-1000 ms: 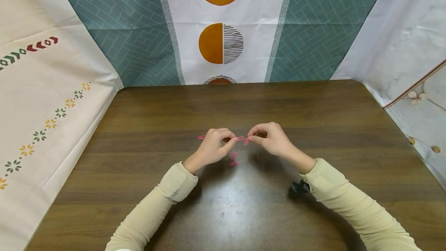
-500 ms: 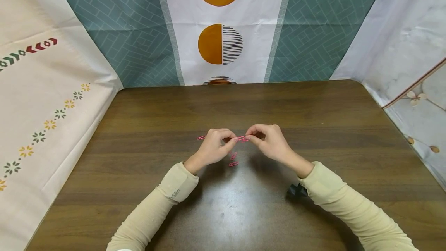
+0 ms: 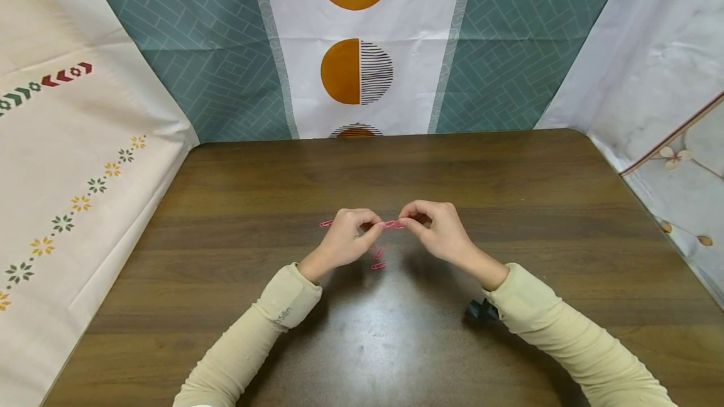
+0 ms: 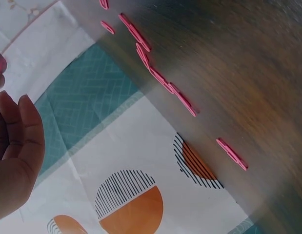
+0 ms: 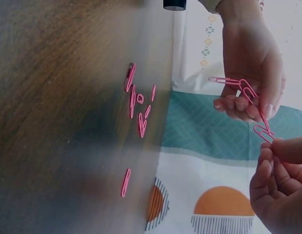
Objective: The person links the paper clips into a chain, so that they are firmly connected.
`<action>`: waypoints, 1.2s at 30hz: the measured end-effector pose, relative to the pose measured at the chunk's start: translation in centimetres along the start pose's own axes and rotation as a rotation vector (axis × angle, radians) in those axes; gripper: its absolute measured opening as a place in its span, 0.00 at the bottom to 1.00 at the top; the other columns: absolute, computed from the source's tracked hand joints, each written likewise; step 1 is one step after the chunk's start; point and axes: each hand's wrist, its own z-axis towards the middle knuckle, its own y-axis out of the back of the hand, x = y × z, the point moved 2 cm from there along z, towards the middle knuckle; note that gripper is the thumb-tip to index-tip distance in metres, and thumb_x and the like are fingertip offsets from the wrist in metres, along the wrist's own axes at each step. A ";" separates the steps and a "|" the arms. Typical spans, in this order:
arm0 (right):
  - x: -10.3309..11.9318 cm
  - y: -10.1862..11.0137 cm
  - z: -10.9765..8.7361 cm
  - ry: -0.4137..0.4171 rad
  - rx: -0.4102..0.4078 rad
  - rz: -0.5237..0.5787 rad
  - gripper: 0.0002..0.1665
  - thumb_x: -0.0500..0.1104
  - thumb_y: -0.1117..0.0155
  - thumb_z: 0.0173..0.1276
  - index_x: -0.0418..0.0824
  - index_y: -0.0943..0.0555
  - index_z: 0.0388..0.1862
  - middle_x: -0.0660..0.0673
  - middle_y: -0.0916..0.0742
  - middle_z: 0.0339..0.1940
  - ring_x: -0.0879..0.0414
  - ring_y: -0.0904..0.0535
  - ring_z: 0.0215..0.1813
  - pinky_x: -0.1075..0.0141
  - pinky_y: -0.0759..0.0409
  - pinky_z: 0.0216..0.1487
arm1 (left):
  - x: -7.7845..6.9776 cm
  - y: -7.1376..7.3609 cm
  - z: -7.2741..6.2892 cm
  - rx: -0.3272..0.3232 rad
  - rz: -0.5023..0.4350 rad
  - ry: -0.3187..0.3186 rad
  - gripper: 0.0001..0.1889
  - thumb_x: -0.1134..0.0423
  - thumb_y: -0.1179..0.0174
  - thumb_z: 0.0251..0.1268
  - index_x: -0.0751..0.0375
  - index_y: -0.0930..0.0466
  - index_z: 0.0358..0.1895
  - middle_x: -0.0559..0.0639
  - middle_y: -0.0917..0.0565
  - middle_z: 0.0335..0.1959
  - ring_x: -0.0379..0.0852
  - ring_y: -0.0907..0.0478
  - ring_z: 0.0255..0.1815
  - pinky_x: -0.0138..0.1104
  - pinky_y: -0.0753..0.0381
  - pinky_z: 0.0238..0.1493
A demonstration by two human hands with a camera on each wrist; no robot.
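Observation:
My left hand pinches a pink paper clip between thumb and fingers. Facing it, my right hand pinches another pink paper clip by its end. In the right wrist view the two clips meet between the fingertips; whether they are linked cannot be told. Another joined pink clip hangs by the left hand, with one more stretching sideways from it. Both hands are above the table. In the left wrist view the left hand shows only at the edge.
Several loose pink paper clips lie on the wooden table: one left of the left hand, two below the hands, including a flat clip. A dark object shows by the right sleeve. Patterned cloths surround the table.
My right hand has moved slightly left, bringing its clip up against the left hand's clip. The left hand has stayed nearly still, and the loose clips have not moved.

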 end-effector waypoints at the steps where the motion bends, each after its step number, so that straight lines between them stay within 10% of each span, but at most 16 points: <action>1: 0.0 0.0 0.0 -0.001 -0.002 0.002 0.03 0.30 0.34 0.55 0.36 0.20 0.27 0.49 0.17 0.22 0.61 0.25 0.23 0.68 0.26 0.25 | 0.0 0.0 0.0 0.001 0.000 0.001 0.07 0.73 0.44 0.56 0.66 0.20 0.23 0.49 0.21 0.20 0.38 0.25 0.20 0.31 0.25 0.25; 36: 0.1 0.3 0.1 -0.093 -0.007 0.139 0.03 0.29 0.37 0.57 0.35 0.19 0.29 0.45 0.17 0.23 0.61 0.28 0.22 0.70 0.31 0.23 | 0.4 -0.2 -0.5 0.068 -0.009 0.011 0.05 0.72 0.45 0.57 0.68 0.19 0.31 0.52 0.18 0.28 0.40 0.25 0.28 0.33 0.24 0.30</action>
